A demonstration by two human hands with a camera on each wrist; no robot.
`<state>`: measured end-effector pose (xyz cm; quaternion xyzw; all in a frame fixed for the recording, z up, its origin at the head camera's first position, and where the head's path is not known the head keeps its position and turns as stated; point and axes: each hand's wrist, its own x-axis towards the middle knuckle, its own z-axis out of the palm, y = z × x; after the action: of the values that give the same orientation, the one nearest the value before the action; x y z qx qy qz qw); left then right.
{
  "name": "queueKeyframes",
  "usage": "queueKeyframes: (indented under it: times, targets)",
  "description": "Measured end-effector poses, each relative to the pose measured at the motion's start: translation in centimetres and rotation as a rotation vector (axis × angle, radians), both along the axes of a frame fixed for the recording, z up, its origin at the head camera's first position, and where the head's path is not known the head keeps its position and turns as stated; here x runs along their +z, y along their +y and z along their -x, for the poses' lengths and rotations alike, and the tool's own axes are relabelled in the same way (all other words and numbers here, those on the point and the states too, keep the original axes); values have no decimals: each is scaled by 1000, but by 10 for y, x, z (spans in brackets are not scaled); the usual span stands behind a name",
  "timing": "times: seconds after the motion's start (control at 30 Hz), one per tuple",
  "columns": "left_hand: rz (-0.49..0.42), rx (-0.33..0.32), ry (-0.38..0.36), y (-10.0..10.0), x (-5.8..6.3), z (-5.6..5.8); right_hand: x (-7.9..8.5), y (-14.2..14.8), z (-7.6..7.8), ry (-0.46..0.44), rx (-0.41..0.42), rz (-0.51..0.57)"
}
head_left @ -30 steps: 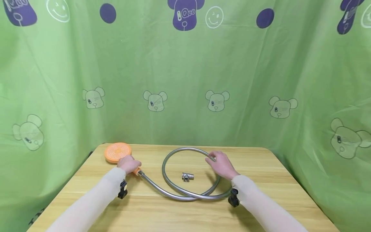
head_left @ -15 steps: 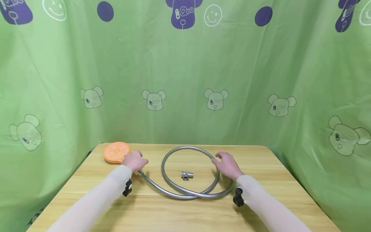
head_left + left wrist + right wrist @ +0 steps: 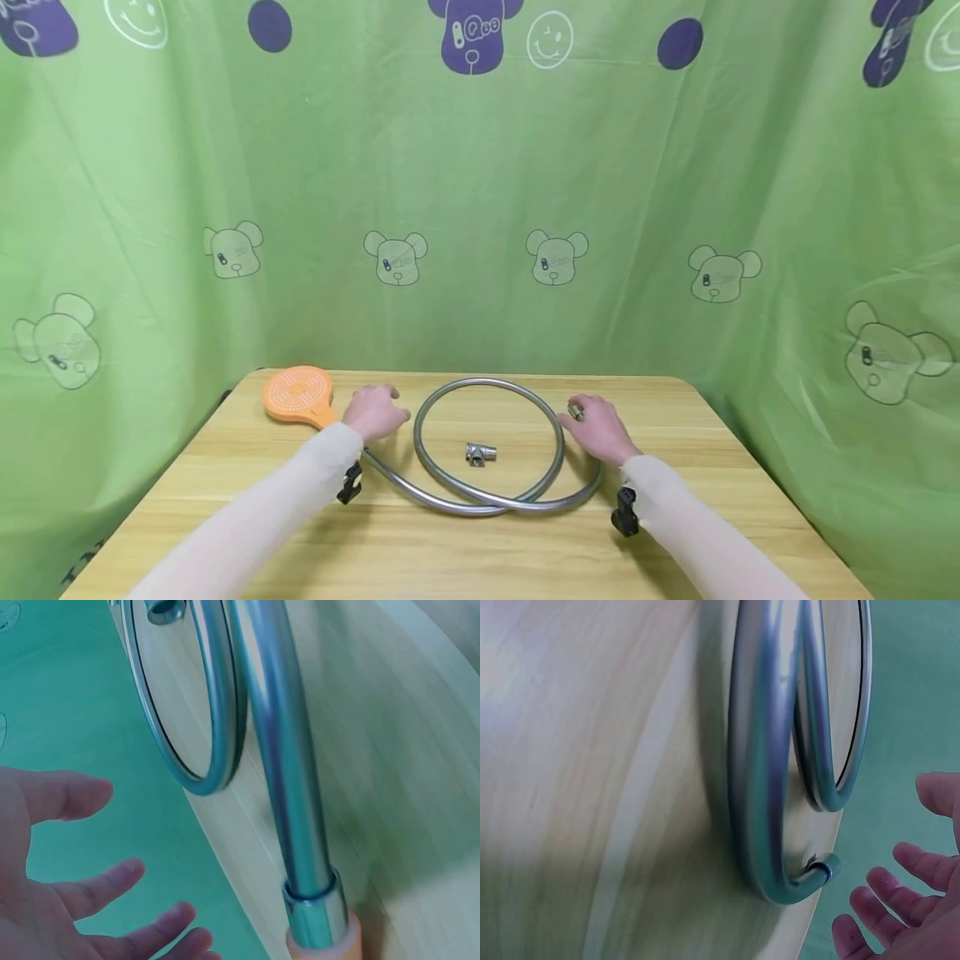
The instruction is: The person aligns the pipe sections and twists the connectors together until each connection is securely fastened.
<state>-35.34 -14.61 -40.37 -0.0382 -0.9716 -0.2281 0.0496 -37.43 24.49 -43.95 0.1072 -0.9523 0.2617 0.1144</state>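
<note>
An orange shower head point(image 3: 297, 394) lies face up at the table's back left. Its handle joins a silvery shower hose point(image 3: 480, 492), looped on the table, through a metal nut point(image 3: 316, 915). My left hand point(image 3: 375, 412) hovers right of the handle, covering part of it; its fingers point(image 3: 101, 889) are spread, holding nothing. Over the hose's free end point(image 3: 575, 412), at the right, is my right hand point(image 3: 602, 432). In the right wrist view its fingers point(image 3: 896, 896) are relaxed and apart from that end point(image 3: 823, 868). A small metal tee valve point(image 3: 480, 454) lies inside the loop.
The wooden table point(image 3: 465, 558) has its back edge close to a green patterned curtain point(image 3: 480, 333), which also hangs at both sides. Each wrist carries a small black camera point(image 3: 625, 512).
My left hand has come off the shower head's handle and moved right. My right hand has shifted slightly right, and the hose's end fitting now shows beside its fingers. Hose and valve stay put.
</note>
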Motion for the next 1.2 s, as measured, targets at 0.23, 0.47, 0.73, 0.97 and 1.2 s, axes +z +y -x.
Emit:
queueKeyframes:
  times: [0.23,0.47,0.73,0.97,1.2]
  targets:
    - [-46,-33,9,13,0,1,1,6,0,-25,-21,-7]
    - [-104,-64,1,21,-3,1,-1,13,-2,-77,-35,2]
    - [-125,-99,-6,30,-6,3,-10,20,2,-105,-70,-29]
    - [-130,-125,-17,38,-9,1,-19,29,7,-127,-110,-86]
    - [-135,-169,-30,45,-12,1,-18,35,6,-153,-121,-103]
